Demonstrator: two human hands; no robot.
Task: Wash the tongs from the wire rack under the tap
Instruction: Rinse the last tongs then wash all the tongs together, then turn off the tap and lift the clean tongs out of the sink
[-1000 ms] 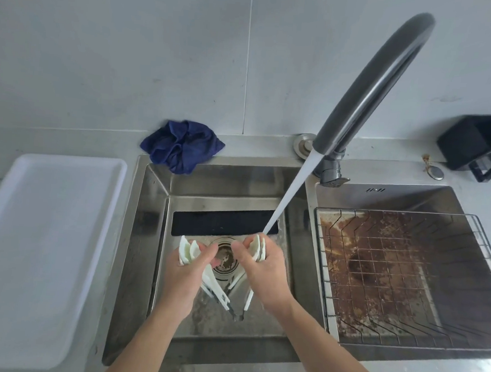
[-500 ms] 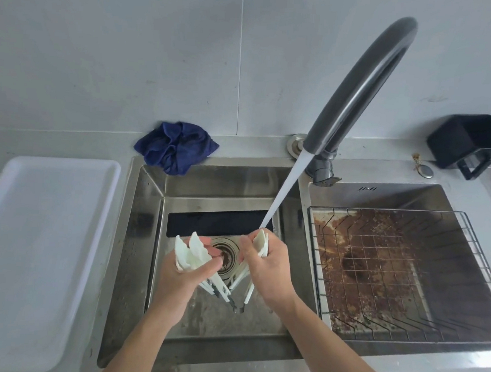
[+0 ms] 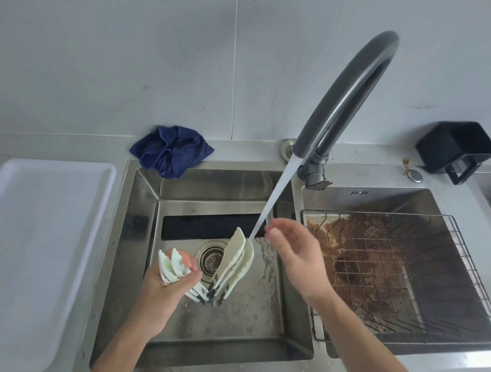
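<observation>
Tongs: white plastic tongs [image 3: 203,273] held over the left sink basin at the lower centre of the frame, spread in a V, with the dark hinge ends meeting at the bottom near the middle of the basin. More than one pair seems bunched together; how many I cannot tell.
Left arm of the V: scalloped white tips stick up above the left hand [image 3: 164,289], whose fingers [image 3: 188,266] are curled round the blades and clamp them against the palm.
Right arm of the V: blades rise free toward the water stream, tips just under it; no fingers touch them.
Right hand: the right hand [image 3: 297,259] is right of the free blades, apart from them, fingers [image 3: 275,234] loosely spread and holding nothing, fingertips at the stream.
Water: a running stream [image 3: 275,196] slants from the spout down to the blade tips.
Tap: dark curved tap [image 3: 347,88] arches across the upper right of the frame.
Sink: steel double sink [image 3: 136,236] with a round drain [image 3: 210,256] behind the tongs.
Wire rack: wire rack [image 3: 407,269] sits in the stained right basin, at the right of the frame.
Surface: on the grey surface [image 3: 241,150], a crumpled blue cloth [image 3: 171,150] sits at the sink's back edge, a white tray [image 3: 31,243] at the left, and a black container [image 3: 456,145] at the upper right.
</observation>
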